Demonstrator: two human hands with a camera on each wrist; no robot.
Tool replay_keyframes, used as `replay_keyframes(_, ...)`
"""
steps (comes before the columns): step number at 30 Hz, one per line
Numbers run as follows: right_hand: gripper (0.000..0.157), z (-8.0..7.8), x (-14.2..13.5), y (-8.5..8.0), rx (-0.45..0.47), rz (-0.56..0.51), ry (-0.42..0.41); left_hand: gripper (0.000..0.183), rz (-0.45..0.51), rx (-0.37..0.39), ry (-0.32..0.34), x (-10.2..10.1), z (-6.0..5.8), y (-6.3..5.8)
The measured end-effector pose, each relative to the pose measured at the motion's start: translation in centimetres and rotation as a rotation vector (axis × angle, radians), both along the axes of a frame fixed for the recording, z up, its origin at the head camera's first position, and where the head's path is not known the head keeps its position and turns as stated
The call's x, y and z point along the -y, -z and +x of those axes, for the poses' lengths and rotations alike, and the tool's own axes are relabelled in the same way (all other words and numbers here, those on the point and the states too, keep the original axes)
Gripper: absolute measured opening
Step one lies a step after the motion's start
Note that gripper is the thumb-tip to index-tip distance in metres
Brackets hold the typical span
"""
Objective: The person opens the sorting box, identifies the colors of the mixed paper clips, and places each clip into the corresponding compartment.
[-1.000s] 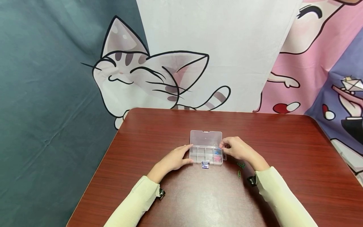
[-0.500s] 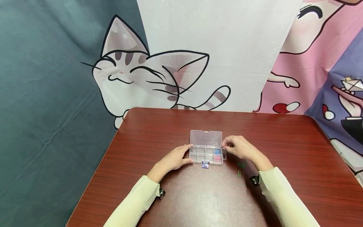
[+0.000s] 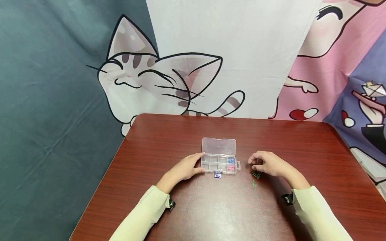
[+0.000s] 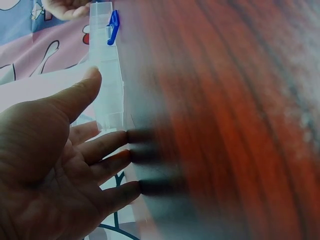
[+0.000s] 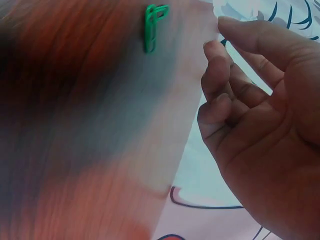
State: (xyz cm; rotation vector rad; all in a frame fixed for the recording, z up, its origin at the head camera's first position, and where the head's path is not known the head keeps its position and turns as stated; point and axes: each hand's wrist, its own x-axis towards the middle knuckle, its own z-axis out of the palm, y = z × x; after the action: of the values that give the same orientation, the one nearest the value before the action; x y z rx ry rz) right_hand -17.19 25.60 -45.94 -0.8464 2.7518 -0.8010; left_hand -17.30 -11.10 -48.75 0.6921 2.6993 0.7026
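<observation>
A clear plastic compartment box lies on the table with its lid tipped back. Blue paper clips sit in its rear right compartment, and pink paper clips in the one in front. My left hand rests at the box's left end, thumb and fingers spread and straight in the left wrist view. To the right of the box, my right hand hovers with loosely bent fingers and nothing between them. Just below it lie green paper clips, with a single green paper clip nearer me.
A blue latch hangs from the box's front edge, and a hanging tab sticks out at its right end. The reddish wooden table meets a printed cat curtain at the back.
My right hand has left the box's right compartments and moved right, over beside the green paper clips. My left hand has stayed at the box's left end.
</observation>
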Motion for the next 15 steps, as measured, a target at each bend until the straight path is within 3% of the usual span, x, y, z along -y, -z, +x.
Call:
replay_keyframes(8,0.017,0.8,-1.6,0.5,0.002,0.035,-0.047,0.07,-0.004,0.001,0.001,0.0,0.0,0.1)
replay_keyframes(15,0.022,1.4,-2.5,0.9,-0.005,0.005,-0.071,0.07,-0.001,0.004,0.0,0.0,0.0,0.0)
